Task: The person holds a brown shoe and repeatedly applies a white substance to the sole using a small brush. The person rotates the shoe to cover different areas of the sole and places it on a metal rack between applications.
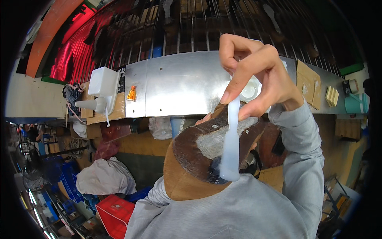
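Note:
A brown shoe upper (183, 159) is held in front of my chest with its underside up; that underside has a dark brown border around a rough pale grey middle. My left hand (204, 118) grips it from behind, mostly hidden, with fingertips showing at its edge. Between thumb and index finger, my right hand (258, 75) pinches a whitish brush (231, 143) by its narrow end. The broad end hangs down over the underside, close to a dark wet-looking patch; whether it touches cannot be made out. Behind my right hand, a white pot (250, 91) is partly covered.
On the metal bench (175, 83) are a white spouted bottle (104, 83), a small amber bottle (131, 93), a cardboard sheet (309, 85), yellowish blocks (332, 96) and a teal container (355, 103). Metal rollers (191, 28) run behind it. A red crate (115, 215) stands lower left.

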The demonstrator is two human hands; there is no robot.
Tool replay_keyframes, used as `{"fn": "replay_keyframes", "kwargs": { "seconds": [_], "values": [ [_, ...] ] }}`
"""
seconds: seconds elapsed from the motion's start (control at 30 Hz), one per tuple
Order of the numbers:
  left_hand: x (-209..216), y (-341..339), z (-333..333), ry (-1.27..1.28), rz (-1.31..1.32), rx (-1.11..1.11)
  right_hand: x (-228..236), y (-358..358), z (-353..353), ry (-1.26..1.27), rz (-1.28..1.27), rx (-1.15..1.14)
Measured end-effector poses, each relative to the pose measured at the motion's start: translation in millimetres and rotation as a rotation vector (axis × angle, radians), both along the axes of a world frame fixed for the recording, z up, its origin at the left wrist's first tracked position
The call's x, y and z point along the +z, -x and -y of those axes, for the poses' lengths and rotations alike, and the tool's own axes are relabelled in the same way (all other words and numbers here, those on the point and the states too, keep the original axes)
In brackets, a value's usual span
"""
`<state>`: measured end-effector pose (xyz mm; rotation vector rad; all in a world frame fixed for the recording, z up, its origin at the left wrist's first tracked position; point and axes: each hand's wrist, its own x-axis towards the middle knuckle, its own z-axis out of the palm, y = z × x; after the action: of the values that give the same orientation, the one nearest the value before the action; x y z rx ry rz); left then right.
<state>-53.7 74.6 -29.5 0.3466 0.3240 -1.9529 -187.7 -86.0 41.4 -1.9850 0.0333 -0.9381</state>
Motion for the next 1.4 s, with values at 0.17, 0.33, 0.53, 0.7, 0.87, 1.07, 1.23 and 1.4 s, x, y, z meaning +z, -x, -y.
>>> {"fn": "replay_keyframes", "kwargs": {
  "seconds": [0.17, 0.33, 0.53, 0.7, 0.87, 1.07, 1.23, 1.4],
  "values": [
    [1, 1, -5, 0.011, 0.021, -0.069, -6, -1, 8, 0.011, -0.017, 0.078],
    [0, -4, -17, 0.058, 0.065, -0.150, -8, 1, 17, 0.052, -0.057, 0.117],
    [5, -14, -28, 0.222, 0.210, -0.289, -9, 25, 14, -0.009, -0.158, 0.106],
    [14, -53, -8, 0.575, 0.544, -0.193, -19, 77, 4, -0.067, -0.067, -0.410],
    [47, -112, 18, 0.887, 0.580, 0.266, -62, 123, -24, 0.122, -0.590, -1.055],
    [85, -135, 45, 1.061, 0.594, 0.656, -120, 117, -45, 0.418, -0.741, -1.205],
    [100, -116, 59, 0.868, 0.934, 1.010, -130, 116, -57, 0.366, -0.671, -1.333],
    [91, -115, 58, 0.803, 0.914, 0.980, -143, 114, -87, 0.108, -0.589, -1.437]
  ]
}}
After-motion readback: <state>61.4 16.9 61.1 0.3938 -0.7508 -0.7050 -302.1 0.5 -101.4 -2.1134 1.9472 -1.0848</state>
